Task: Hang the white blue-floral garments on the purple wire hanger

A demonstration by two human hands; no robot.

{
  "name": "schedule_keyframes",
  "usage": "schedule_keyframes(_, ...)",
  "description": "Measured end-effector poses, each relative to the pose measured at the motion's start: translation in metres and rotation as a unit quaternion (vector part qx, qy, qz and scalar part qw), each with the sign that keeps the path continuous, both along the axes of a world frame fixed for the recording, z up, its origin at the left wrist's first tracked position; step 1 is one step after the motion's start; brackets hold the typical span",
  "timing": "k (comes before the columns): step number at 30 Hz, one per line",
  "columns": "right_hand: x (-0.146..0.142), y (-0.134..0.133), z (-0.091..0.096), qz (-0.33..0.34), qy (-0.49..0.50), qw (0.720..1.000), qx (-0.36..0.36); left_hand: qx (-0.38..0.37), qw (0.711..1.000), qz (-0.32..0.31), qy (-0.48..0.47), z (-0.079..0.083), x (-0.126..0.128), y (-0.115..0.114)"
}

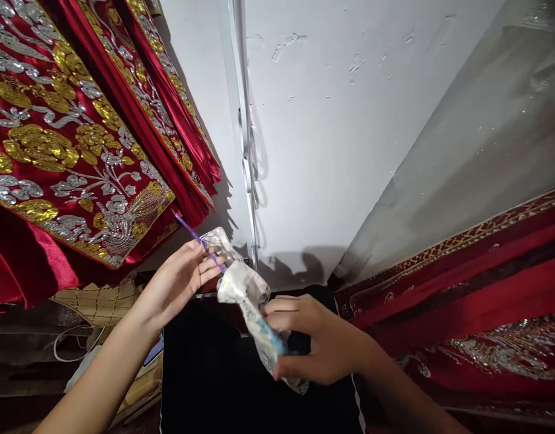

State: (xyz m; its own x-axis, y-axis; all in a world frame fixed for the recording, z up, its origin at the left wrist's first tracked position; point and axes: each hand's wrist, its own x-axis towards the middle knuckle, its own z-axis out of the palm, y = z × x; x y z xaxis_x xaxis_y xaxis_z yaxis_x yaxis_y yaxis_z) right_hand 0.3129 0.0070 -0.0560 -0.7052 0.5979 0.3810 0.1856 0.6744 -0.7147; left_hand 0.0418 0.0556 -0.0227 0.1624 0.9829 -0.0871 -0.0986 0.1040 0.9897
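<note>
A pale, crumpled bundle (pixel 244 283) with patches of print is up in front of the person, reaching from beyond the far edge of a black surface (pixel 205 374) to over its middle, with a blue patch near its lower end. A thin purple stick (pixel 189 229) slants up and leftward from the bundle's upper part. The left hand (pixel 180 280), just outside the far left corner of the black surface, has its fingers curled in around the stick, their tips by the bundle. The right hand (pixel 320 343), inside the right edge, is on the lower half of the bundle with fingers and thumb spread apart; it is blurred, and I cannot tell whether it grips. Past the left edge are a tan quilted piece (pixel 103 301) and a white cable (pixel 58 346). Beyond the far edge rises a white wall (pixel 323 138) with a pale upright strip (pixel 245 120). Red cloth with gold and silver embroidery (pixel 91 144) hangs at upper left. Past the right edge lies more red cloth (pixel 463 313), below a greyish sheet (pixel 481 150).
</note>
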Motion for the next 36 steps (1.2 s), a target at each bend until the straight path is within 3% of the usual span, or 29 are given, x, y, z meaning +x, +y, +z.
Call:
schedule_keyframes(3,0.001,0.02,-0.007,0.006,0.023,0.999,-0.045,-0.052,0.997,-0.058,0.008,-0.001,-0.013,-0.022)
schedule_keyframes(6,0.005,0.048,-0.019,-0.132,0.052,0.99,-0.009,-0.071,0.981,-0.148,0.099,0.009,-0.024,-0.044)
schedule_keyframes(8,0.005,0.066,-0.025,-0.206,0.052,0.977,0.007,-0.04,0.97,-0.162,0.177,0.021,-0.029,-0.052)
schedule_keyframes(10,0.003,0.077,-0.026,-0.205,0.029,0.978,-0.027,0.025,0.958,-0.147,0.245,0.032,-0.035,-0.052)
schedule_keyframes(15,0.003,0.073,-0.017,-0.032,-0.023,0.985,-0.168,0.126,0.959,-0.021,0.253,0.041,-0.047,-0.022)
schedule_keyframes(18,0.006,0.07,-0.01,-0.062,0.068,0.977,-0.194,0.198,0.946,0.068,0.247,0.033,-0.045,0.0)
schedule_keyframes(20,0.009,0.077,-0.003,-0.121,0.139,0.955,-0.233,0.316,0.889,0.156,0.293,0.024,-0.039,0.009)
schedule_keyframes(23,0.013,0.102,0.014,-0.241,0.254,0.899,-0.265,0.491,0.732,0.279,0.381,0.003,-0.027,0.013)
schedule_keyframes(24,0.015,0.111,0.02,-0.275,0.291,0.881,-0.253,0.526,0.695,0.285,0.399,-0.006,-0.022,0.012)
schedule_keyframes(25,0.017,0.119,0.025,-0.301,0.324,0.867,-0.232,0.545,0.681,0.267,0.41,-0.015,-0.018,0.012)
schedule_keyframes(26,0.02,0.126,0.03,-0.316,0.35,0.857,-0.207,0.542,0.692,0.227,0.419,-0.025,-0.014,0.011)
schedule_keyframes(27,0.023,0.131,0.032,-0.324,0.37,0.851,-0.185,0.512,0.724,0.171,0.43,-0.034,-0.01,0.011)
schedule_keyframes(30,0.036,0.132,0.028,-0.33,0.398,0.842,-0.157,0.347,0.82,0.018,0.455,-0.057,0.001,0.013)
schedule_keyframes(32,0.045,0.124,0.016,-0.348,0.399,0.83,-0.173,0.278,0.836,-0.04,0.47,-0.069,0.009,0.015)
schedule_keyframes(36,0.058,0.104,-0.016,-0.398,0.402,0.793,-0.227,0.257,0.831,-0.09,0.485,-0.086,0.027,0.019)
